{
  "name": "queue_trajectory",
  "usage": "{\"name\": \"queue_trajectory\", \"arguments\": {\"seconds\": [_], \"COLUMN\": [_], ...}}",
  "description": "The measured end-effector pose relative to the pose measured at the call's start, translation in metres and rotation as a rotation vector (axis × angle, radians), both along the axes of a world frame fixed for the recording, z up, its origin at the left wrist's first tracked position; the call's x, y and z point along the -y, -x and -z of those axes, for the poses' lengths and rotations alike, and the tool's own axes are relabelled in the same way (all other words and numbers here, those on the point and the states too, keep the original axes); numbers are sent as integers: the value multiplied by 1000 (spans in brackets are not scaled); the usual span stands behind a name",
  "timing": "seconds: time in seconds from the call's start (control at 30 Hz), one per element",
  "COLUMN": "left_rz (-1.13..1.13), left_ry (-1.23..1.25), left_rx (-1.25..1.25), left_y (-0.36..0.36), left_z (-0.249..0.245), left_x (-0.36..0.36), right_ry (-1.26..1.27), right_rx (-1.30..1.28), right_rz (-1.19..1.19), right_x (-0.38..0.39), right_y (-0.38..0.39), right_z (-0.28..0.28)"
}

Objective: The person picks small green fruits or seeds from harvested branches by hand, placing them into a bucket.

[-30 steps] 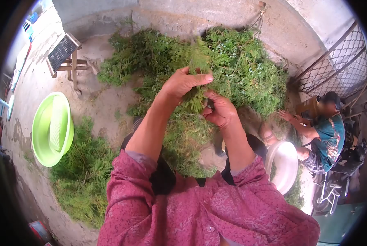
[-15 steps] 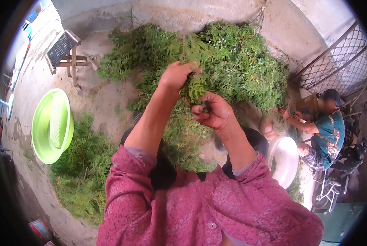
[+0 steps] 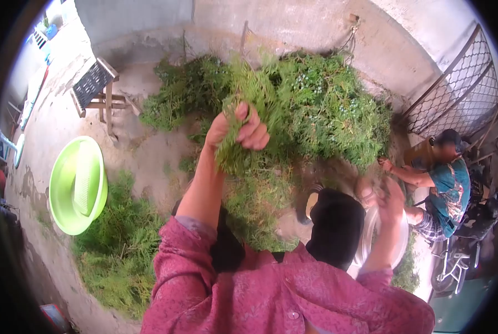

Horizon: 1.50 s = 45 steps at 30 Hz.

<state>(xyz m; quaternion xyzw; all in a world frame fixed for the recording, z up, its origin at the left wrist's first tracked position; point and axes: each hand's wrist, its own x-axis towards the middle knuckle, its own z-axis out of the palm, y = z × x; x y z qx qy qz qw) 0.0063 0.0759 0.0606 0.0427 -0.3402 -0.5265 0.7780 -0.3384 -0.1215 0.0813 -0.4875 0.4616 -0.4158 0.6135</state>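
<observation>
A leafy green sprig (image 3: 235,153) is gripped in my left hand (image 3: 246,129), whose fingers are curled round it in front of the big pile of cut branches (image 3: 332,100). My right hand (image 3: 391,195) is over the white basin (image 3: 402,239) on the right; it is smeared by motion, so its fingers cannot be made out. Loose green bits (image 3: 260,200) lie on the ground between my knees.
A light green basin (image 3: 62,192) with a ribbed part stands at the left beside another heap of greenery (image 3: 118,250). Behind it is a wooden stool (image 3: 96,86). On the right a seated person (image 3: 449,183) works near the pile, beside a metal lattice (image 3: 455,89).
My right hand has left the sprig and moved right and down to the white basin. My left hand still holds the greenery, slightly lower in view. The view has shifted a little.
</observation>
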Motion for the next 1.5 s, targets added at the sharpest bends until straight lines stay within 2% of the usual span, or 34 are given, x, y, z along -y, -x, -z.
{"name": "queue_trajectory", "arguments": {"seconds": [0.07, 0.13, 0.23, 0.27, 0.3, 0.33, 0.37, 0.4, 0.43, 0.5, 0.53, 0.57, 0.6, 0.63, 0.67, 0.73, 0.77, 0.83, 0.87, 0.93, 0.97, 1.03, 1.07, 1.1, 1.13, 1.17, 1.2, 1.23, 1.27, 1.3, 1.33, 1.4, 1.47, 1.5], "left_rz": [-9, 7, -43, -67, -220, -286, -406, -533, -533, -1108, -1112, -1269, -1421, -1274, -1274, -1796, -1792, -991, -972, -749, -606, -496, -388, -378, -305, -227, -204, -327, -432, -480, -449, -843, -451, -436], "left_ry": [-6, -4, -145, -222, -411, -676, -758, -825, -822, -512, -517, -353, -184, -225, -234, -37, -55, -737, -773, -1078, -1228, -1264, -1262, -1268, -1215, -1154, -1146, -1028, -915, -800, -804, -969, -1232, -1328], "left_rx": [24, 101, 169, 201, 313, 377, 694, 1011, 1007, 1681, 1675, 1675, 1665, 1674, 1673, 1811, 1812, 1938, 1932, 1970, 1981, 2052, 2130, 2135, 2213, 2290, 2300, 2126, 1941, 1899, 1891, 2144, 2170, 2145], "left_y": [3, 6, 17, 21, 26, 38, 42, 44, 50, 66, 69, 70, 69, 69, 66, 63, 63, 64, 65, 63, 61, 63, 64, 66, 70, 74, 75, 73, 70, 67, 65, 54, 35, 24], "left_z": [-2, -1, -7, -8, -4, -15, -8, 3, 11, 27, 32, 37, 42, 48, 51, 49, 47, 39, 37, 32, 32, 59, 74, 74, 72, 69, 63, 56, 55, 64, 80, 110, 50, 41], "left_x": [-2, -4, -1, 2, 10, 17, 25, 34, 41, 51, 56, 61, 64, 60, 60, 60, 59, 53, 48, 42, 41, 46, 48, 44, 40, 38, 33, 24, 15, 9, 10, 19, 6, 3], "right_ry": [161, 729, 834, 617, 399, 410, 324, 399, 314, 167, 104, 104, -4, -114, -119, -204, -215, -170, -118, 64, 42, 434, 501, 569, 622, 472, 710, 592, 577, 840, 1097, 913, 993, 927], "right_rx": [-300, -1578, -1659, -1449, -1232, -948, -623, -490, -280, 37, 144, 141, 247, 352, 350, 389, 373, 309, 257, 189, 186, 107, -3, -114, 16, -13, -30, 465, 468, 461, 441, -10, -237, -392], "right_rz": [53, -33, 22, -38, -87, -168, -265, -388, -463, -579, -618, -623, -599, -572, -577, -611, -582, -547, -504, -529, -545, -484, -529, -568, -691, -984, -1179, -1363, -1346, -1348, -1343, -1378, -1210, -1163], "right_x": [61, 99, 48, 21, 11, 29, 3, 1, -10, -25, -28, -32, -36, -36, -31, -25, -23, -24, -25, -14, -14, -26, -41, -68, -92, -134, -148, -180, -185, -188, -186, -146, -89, -57], "right_y": [96, 181, 170, 129, 88, 80, 35, 15, -13, -68, -88, -105, -122, -133, -139, -151, -154, -170, -180, -204, -219, -244, -252, -264, -280, -272, -284, -294, -299, -304, -307, -320, -330, -331], "right_z": [38, 79, 67, 37, 10, 29, 2, 7, 4, 3, 5, 4, 2, 1, 5, 11, 10, -6, -9, -12, -12, -21, -29, -40, -40, -75, -58, -45, -43, -43, -39, -26, 24, 68]}}
